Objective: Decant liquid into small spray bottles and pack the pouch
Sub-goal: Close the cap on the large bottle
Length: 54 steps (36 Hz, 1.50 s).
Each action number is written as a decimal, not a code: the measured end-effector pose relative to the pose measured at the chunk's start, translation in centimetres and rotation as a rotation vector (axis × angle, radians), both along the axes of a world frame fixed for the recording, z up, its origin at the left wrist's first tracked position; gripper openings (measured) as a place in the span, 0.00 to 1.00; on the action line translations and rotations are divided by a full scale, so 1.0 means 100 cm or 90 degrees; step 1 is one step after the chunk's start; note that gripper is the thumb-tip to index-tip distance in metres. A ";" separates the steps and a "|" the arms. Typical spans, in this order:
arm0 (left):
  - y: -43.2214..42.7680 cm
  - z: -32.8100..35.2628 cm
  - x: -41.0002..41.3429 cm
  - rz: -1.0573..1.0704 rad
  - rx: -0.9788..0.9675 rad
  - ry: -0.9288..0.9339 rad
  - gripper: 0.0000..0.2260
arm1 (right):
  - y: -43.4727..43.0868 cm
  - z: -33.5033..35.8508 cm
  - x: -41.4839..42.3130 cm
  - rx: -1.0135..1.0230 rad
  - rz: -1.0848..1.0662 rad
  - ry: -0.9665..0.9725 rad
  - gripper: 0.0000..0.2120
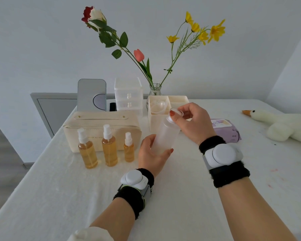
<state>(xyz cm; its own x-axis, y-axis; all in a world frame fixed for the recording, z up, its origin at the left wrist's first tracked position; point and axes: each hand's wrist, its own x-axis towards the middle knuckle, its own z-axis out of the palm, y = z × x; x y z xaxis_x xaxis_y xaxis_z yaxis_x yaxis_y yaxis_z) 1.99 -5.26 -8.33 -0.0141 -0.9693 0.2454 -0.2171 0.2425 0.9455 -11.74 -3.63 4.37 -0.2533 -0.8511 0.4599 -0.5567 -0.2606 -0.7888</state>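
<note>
My left hand (150,153) grips the lower part of a frosted, translucent bottle (165,136), held tilted above the table. My right hand (191,122) pinches the bottle's clear cap (176,112) at its top. The bottle looks nearly empty. Three small spray bottles of amber liquid (88,150) (109,146) (129,148) stand in a row with white pump tops. Behind them sits a cream zip pouch (101,127), zipped shut.
A cream divided organiser (178,101) holding small clear funnels stands behind my hands. A clear drawer unit (128,94), a mirror (91,94) and a glass vase of flowers (155,89) stand at the back. A purple wipes pack (226,130) and plush goose (278,124) lie right.
</note>
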 end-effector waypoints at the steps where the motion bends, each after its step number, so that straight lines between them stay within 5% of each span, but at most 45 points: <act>1: 0.000 0.000 0.000 0.000 0.000 0.000 0.26 | 0.000 0.000 0.001 0.002 0.003 -0.012 0.16; 5: 0.001 0.002 0.000 0.001 0.000 0.002 0.25 | 0.001 0.000 0.003 0.011 0.035 -0.058 0.19; 10: 0.002 0.003 0.000 0.000 0.004 0.005 0.26 | 0.001 -0.002 0.006 -0.014 0.023 -0.042 0.07; 17: 0.004 0.005 0.000 -0.003 0.008 0.019 0.26 | 0.003 -0.004 0.007 0.009 0.033 -0.095 0.17; 23: 0.004 0.006 0.000 -0.005 0.008 0.034 0.26 | 0.003 -0.003 0.008 0.009 0.024 -0.107 0.08; 30: 0.004 0.006 -0.001 -0.003 0.005 0.035 0.26 | 0.004 -0.006 0.010 0.020 0.030 -0.122 0.17; 38: 0.005 0.007 -0.001 0.001 0.005 0.029 0.25 | 0.006 -0.006 0.011 0.000 0.018 -0.127 0.08; 45: 0.006 0.010 -0.001 -0.001 0.003 0.028 0.25 | 0.005 -0.005 0.011 0.011 0.040 -0.141 0.14; 54: 0.009 0.012 -0.001 0.002 0.004 0.024 0.26 | 0.003 -0.009 0.010 -0.014 0.023 -0.144 0.09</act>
